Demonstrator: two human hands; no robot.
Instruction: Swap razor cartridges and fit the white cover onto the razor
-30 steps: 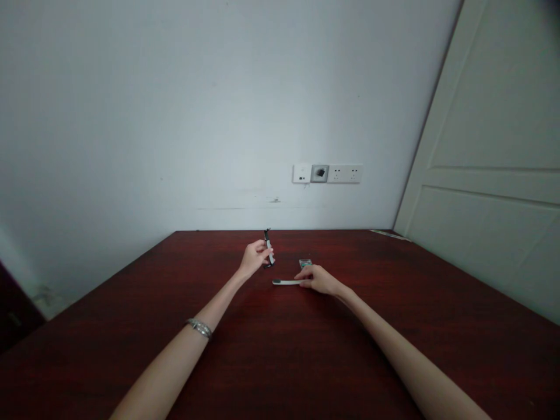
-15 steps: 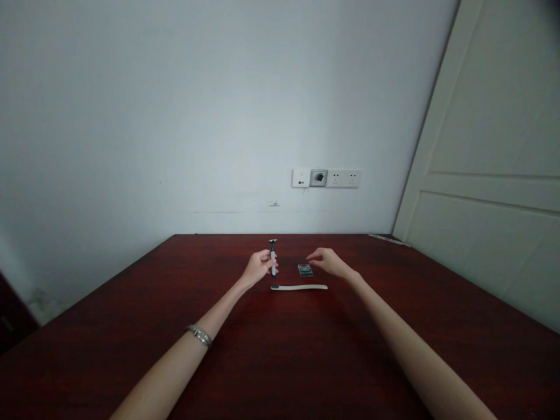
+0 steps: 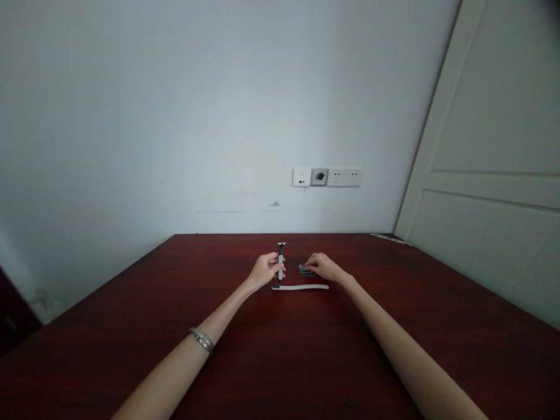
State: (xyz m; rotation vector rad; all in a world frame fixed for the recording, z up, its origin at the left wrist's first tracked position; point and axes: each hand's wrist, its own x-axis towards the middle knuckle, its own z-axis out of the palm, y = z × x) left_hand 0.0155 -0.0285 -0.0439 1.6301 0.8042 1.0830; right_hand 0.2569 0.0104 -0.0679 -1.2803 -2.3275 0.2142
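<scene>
My left hand (image 3: 265,269) is closed around the pale grey handle of a razor (image 3: 280,266), held upright with its head at the top. My right hand (image 3: 326,266) reaches down over a small clear plastic case (image 3: 303,272) with dark green-grey contents. Its thumb and fingers are pinched together at the case and hide part of it. Whether they grip the case or a piece inside it, I cannot make out. Nearer to me, a white toothbrush (image 3: 301,287) with a dark bristle head lies crosswise on the table, touched by neither hand.
The dark red wooden table (image 3: 280,356) runs back to a white wall. Wall sockets (image 3: 345,177) sit above its far edge. A pale flat strip (image 3: 391,239) lies at the far right corner, by a white panelled door (image 3: 490,175).
My right hand has come down and left onto the clear case, its fingers closing there. My left hand has shifted slightly right with the razor. The toothbrush has stayed put.
</scene>
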